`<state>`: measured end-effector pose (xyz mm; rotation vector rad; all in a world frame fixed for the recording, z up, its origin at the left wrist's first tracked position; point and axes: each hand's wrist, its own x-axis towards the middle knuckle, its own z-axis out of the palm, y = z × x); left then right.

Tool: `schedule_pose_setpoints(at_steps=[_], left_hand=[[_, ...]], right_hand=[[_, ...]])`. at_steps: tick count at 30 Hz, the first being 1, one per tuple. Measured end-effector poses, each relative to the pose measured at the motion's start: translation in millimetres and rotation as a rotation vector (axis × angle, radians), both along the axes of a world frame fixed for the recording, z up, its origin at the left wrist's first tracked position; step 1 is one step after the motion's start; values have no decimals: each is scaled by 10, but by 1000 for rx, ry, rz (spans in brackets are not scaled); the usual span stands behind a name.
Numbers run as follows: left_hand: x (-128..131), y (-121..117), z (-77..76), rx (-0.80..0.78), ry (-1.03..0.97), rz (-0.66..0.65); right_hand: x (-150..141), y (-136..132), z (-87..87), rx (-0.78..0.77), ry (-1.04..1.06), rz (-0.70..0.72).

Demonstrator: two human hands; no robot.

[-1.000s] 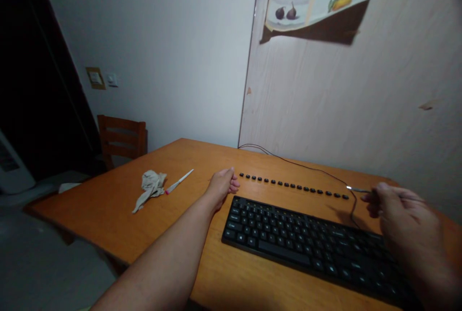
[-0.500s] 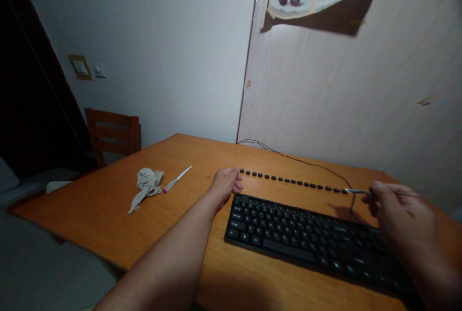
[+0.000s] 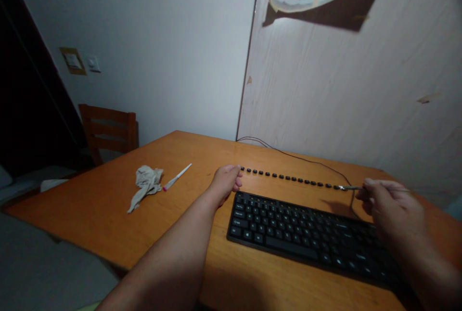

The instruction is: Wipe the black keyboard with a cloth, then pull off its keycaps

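Note:
Small black keycaps [image 3: 288, 177] lie in a long row across the wooden table, behind a black keyboard [image 3: 303, 234]. My left hand [image 3: 227, 179] rests at the row's left end, fingers curled. Its thumb and fingertip are at the leftmost keycap, and whether they pinch it is hidden. In my right hand [image 3: 393, 210], above the keyboard's right part, is a slim metal tool that looks like tweezers [image 3: 349, 187]. Its tip is over the keycaps near the row's right end. I cannot tell whether the tip touches one.
On the left lie a crumpled pale cloth [image 3: 148, 179] and a white brush [image 3: 178, 176] with a pink end. A thin black cable [image 3: 299, 158] runs along the back of the table [image 3: 173, 234]. A wooden chair [image 3: 110, 130] stands beyond its left edge.
My right hand and the tweezers have moved slightly left, from the rightmost keycap to the one beside it. My left hand stays at the left end. The view has shifted a little.

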<state>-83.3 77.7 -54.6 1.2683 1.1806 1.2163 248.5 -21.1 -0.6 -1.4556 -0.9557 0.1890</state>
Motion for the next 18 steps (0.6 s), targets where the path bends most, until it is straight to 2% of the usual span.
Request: schedule_pose_setpoints(at_steps=[4,8,11,15,18], left_hand=[[-8,13,-9,2,6,-19],[-7,18,-18,2,16,-26],[-9,29,-27,1,21,-28],[-13,33,-24,0,28,-28],[-17,22,-5,5,31,-25]], right_hand=[[-157,-12,113,-40,3,232],[-336,15,244,-59,-7,345],[-500,90,342,-77,94,382],[-785,213,457,2,204,474],[-1047,280,528,3,236,564]])
